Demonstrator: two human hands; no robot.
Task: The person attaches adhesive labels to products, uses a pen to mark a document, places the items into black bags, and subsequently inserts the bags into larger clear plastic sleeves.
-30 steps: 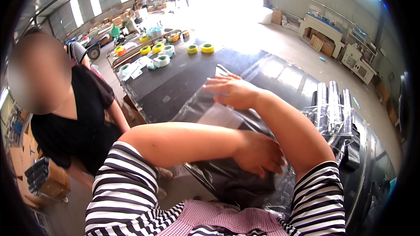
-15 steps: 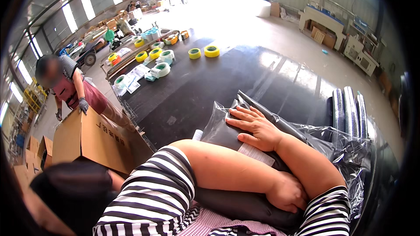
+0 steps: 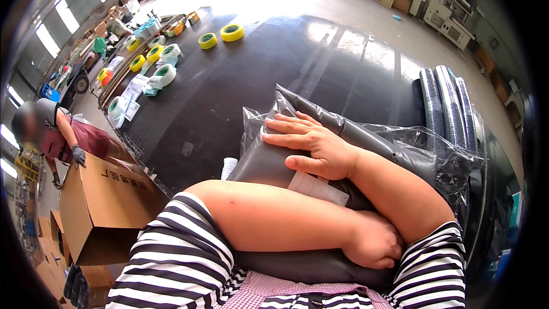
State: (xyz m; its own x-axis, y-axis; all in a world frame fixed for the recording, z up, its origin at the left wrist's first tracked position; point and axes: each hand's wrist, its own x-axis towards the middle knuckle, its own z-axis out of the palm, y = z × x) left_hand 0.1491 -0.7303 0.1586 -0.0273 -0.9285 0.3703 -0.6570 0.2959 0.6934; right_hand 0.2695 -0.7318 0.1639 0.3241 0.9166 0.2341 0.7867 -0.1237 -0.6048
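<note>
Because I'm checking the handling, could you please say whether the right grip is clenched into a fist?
No, the right grip lies open on the dark package, its fingers spread.

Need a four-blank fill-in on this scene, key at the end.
The spread hand on the dark package is the person's ____ one.
The person's sleeves have black and white ____.
The two tape rolls apart from the rest on the table are ____.
The co-worker's hand on the cardboard box wears a ____.

Missing words: right; stripes; yellow; glove.
</note>
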